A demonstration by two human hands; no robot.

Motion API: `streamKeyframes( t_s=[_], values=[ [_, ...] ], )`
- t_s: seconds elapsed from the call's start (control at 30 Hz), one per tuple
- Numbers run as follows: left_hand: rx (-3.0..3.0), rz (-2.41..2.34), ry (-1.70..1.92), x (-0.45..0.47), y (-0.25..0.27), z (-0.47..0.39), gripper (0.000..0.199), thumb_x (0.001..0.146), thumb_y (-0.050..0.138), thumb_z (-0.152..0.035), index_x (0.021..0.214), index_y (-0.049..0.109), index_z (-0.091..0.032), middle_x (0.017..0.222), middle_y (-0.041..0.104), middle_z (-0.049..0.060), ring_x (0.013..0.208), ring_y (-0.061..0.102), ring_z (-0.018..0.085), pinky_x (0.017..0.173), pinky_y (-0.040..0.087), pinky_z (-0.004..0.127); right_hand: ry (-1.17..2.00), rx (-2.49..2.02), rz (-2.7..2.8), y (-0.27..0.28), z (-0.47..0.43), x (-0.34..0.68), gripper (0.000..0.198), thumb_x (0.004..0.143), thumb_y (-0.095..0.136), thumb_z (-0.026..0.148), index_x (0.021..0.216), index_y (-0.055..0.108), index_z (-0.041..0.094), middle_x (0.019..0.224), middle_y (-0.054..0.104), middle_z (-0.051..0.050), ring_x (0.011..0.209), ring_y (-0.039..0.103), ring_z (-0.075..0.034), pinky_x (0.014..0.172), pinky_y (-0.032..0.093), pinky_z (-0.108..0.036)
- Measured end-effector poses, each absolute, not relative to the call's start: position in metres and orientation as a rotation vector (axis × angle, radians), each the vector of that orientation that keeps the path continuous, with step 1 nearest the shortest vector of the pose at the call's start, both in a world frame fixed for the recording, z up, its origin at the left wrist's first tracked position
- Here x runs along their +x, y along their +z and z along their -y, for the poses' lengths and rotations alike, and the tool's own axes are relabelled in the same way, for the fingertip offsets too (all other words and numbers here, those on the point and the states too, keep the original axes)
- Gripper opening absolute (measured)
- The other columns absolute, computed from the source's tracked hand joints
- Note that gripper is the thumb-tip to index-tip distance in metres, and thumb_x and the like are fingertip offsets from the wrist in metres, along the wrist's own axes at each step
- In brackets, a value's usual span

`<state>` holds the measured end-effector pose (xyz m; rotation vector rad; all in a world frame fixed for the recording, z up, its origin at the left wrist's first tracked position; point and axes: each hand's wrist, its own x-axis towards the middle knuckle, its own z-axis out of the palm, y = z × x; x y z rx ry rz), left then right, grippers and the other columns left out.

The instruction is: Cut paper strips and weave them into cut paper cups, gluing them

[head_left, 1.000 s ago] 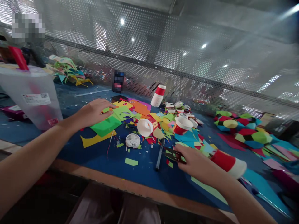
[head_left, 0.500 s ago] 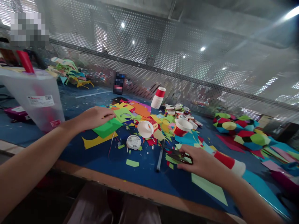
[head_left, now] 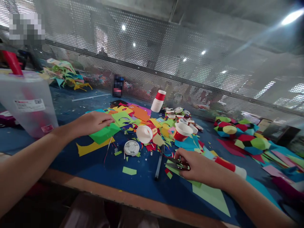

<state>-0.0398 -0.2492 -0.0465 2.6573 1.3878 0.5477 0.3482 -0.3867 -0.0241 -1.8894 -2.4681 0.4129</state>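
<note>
My right hand [head_left: 193,164] is closed around a pair of small black thread snips [head_left: 179,164], blades pointing left, low over pale green paper [head_left: 210,196]. My left hand [head_left: 96,122] hovers by a green paper sheet [head_left: 104,134], its fingers drawn together; anything between them is hidden. Between the hands lie a black pen [head_left: 159,164], a round white lid-like piece [head_left: 131,148] with printing and a tipped paper cup [head_left: 144,134]. A second red and white paper cup [head_left: 182,131] stands upright beyond my right hand. Coloured paper scraps [head_left: 166,128] are strewn around them.
A clear cup with a red straw [head_left: 29,104] stands at the left. Behind are a stack of paper cups [head_left: 158,101] and a perforated metal screen [head_left: 142,69]. Multicoloured paper balls [head_left: 251,142] sit at the right. The table's wooden edge [head_left: 95,188] runs in front.
The view has shifted slightly, so the table items appear a little further left. Both hands keep much the same pose, the right still holding the thread snips.
</note>
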Motion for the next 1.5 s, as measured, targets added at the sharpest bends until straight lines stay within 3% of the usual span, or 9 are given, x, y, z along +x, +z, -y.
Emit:
streamKeyframes(
  t_s=[0.13, 0.27, 0.37, 0.5, 0.6, 0.8, 1.13, 1.37, 1.5],
  values=[
    [2.583, -1.364, 0.624, -0.043, -0.047, 0.248, 0.041, 0.093, 0.037, -0.039, 0.109, 0.067, -0.018, 0.099, 0.076, 0.007, 0.098, 0.066, 0.024, 0.089, 0.045, 0.036, 0.552, -1.820, 2.486, -0.021, 0.385, 0.351, 0.024, 0.067, 0.056, 0.007, 0.084, 0.058, 0.023, 0.070, 0.056, 0.003, 0.063, 0.051, -0.016, 0.054, 0.035, -0.026],
    [2.459, -1.304, 0.741, -0.039, -0.043, 0.248, 0.038, 0.091, 0.041, -0.041, 0.106, 0.067, -0.018, 0.094, 0.075, 0.007, 0.095, 0.066, 0.023, 0.090, 0.045, 0.036, 0.794, -1.614, 2.192, -0.014, 0.380, 0.352, 0.018, 0.078, 0.059, 0.017, 0.094, 0.060, 0.023, 0.072, 0.054, 0.003, 0.064, 0.051, -0.015, 0.058, 0.040, -0.027],
    [2.318, -1.192, 0.786, -0.020, -0.035, 0.259, 0.039, 0.088, 0.044, -0.047, 0.099, 0.067, -0.018, 0.088, 0.074, 0.007, 0.081, 0.066, 0.021, 0.077, 0.050, 0.034, 0.880, -1.407, 1.841, -0.009, 0.373, 0.337, 0.022, 0.076, 0.070, 0.030, 0.094, 0.059, 0.022, 0.079, 0.057, 0.002, 0.070, 0.054, -0.015, 0.063, 0.044, -0.029],
    [2.124, -0.912, 0.722, 0.027, -0.028, 0.291, 0.034, 0.076, 0.064, -0.054, 0.092, 0.068, -0.025, 0.090, 0.073, 0.003, 0.084, 0.067, 0.020, 0.074, 0.052, 0.031, 0.948, -1.140, 1.584, -0.012, 0.367, 0.293, 0.025, 0.071, 0.073, 0.027, 0.084, 0.052, 0.023, 0.066, 0.051, 0.007, 0.058, 0.046, -0.011, 0.052, 0.038, -0.024],
    [1.955, -0.756, 0.652, 0.060, -0.033, 0.312, 0.035, 0.064, 0.077, -0.050, 0.084, 0.066, -0.024, 0.082, 0.071, 0.002, 0.071, 0.064, 0.017, 0.065, 0.052, 0.029, 0.996, -1.049, 1.492, -0.023, 0.365, 0.261, 0.028, 0.067, 0.073, 0.025, 0.082, 0.050, 0.023, 0.067, 0.053, 0.007, 0.059, 0.046, -0.012, 0.054, 0.040, -0.025],
    [1.588, -0.683, 0.728, 0.081, -0.045, 0.322, 0.037, 0.063, 0.078, -0.047, 0.072, 0.056, -0.019, 0.065, 0.055, -0.003, 0.056, 0.052, 0.010, 0.054, 0.048, 0.024, 0.982, -1.019, 1.416, -0.040, 0.362, 0.247, 0.035, 0.066, 0.078, 0.032, 0.087, 0.052, 0.022, 0.077, 0.059, 0.003, 0.069, 0.055, -0.014, 0.063, 0.046, -0.027],
    [1.174, -0.727, 1.181, 0.056, -0.034, 0.305, 0.028, 0.069, 0.076, -0.036, 0.082, 0.058, -0.019, 0.076, 0.064, -0.002, 0.070, 0.061, 0.010, 0.062, 0.051, 0.020, 1.094, -1.096, 1.211, -0.064, 0.366, 0.249, 0.032, 0.083, 0.065, 0.049, 0.092, 0.054, 0.021, 0.063, 0.052, 0.007, 0.040, 0.027, -0.004, 0.041, 0.023, -0.020],
    [1.222, -0.653, 1.196, 0.048, -0.029, 0.301, 0.023, 0.065, 0.079, -0.034, 0.073, 0.067, -0.015, 0.068, 0.068, 0.001, 0.065, 0.061, 0.012, 0.062, 0.049, 0.022, 1.236, -1.065, 1.240, -0.066, 0.374, 0.245, 0.039, 0.077, 0.072, 0.051, 0.093, 0.058, 0.018, 0.063, 0.054, 0.007, 0.042, 0.031, -0.003, 0.041, 0.024, -0.018],
    [1.292, -0.651, 1.223, 0.048, -0.030, 0.301, 0.015, 0.065, 0.080, -0.026, 0.071, 0.071, -0.015, 0.065, 0.067, 0.000, 0.063, 0.058, 0.010, 0.062, 0.045, 0.020, 1.313, -1.002, 1.214, -0.067, 0.374, 0.246, 0.045, 0.071, 0.082, 0.051, 0.095, 0.058, 0.022, 0.071, 0.056, 0.006, 0.053, 0.045, -0.006, 0.048, 0.037, -0.018]
  ],
)
